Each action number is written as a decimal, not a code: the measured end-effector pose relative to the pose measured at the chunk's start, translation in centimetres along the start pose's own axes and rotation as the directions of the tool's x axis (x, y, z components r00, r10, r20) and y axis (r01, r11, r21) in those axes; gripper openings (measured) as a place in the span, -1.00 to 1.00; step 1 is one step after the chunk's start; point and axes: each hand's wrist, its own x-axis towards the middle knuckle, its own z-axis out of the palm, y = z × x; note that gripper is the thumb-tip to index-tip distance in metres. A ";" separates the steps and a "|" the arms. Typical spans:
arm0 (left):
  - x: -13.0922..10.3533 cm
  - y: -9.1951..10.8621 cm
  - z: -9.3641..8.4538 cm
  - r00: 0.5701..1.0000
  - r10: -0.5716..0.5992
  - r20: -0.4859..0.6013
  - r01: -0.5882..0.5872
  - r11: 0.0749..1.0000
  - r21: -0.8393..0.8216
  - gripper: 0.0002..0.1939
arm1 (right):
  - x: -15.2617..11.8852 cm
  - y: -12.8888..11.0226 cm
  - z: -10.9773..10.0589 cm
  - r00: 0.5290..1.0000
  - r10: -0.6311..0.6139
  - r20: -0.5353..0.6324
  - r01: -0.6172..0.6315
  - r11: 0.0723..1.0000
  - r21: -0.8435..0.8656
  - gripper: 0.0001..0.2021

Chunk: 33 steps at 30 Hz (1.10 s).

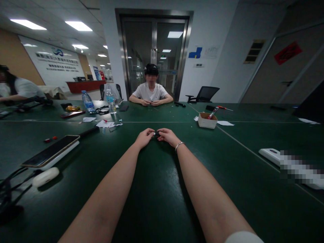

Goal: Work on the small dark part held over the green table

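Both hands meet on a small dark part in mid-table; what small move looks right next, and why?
Probably keep the left hand steady and work the small part with the right hand. The fingertips of both hands already pinch it between them, just above the green table. The part is too small to tell what it is, so this is only a guess.

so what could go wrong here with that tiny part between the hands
The small dark part is pinched between the left hand and right hand fingertips over a dark green table; if it slips, it may be hard to spot. The phone and the cables lie close to the left forearm, so a wide sweep could knock them.
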 end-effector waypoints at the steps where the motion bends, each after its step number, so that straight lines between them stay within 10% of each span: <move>1: 0.0 0.0 0.0 1.000 -0.006 0.005 0.006 1.000 0.006 -0.68 | 0.0 0.0 0.0 1.000 0.002 0.002 -0.002 1.000 0.003 -0.84; 33: 0.0 -0.1 0.0 0.999 0.015 -0.037 -0.014 1.000 0.025 -0.72 | 0.3 0.2 0.0 1.000 0.013 0.005 -0.013 1.000 0.008 -0.83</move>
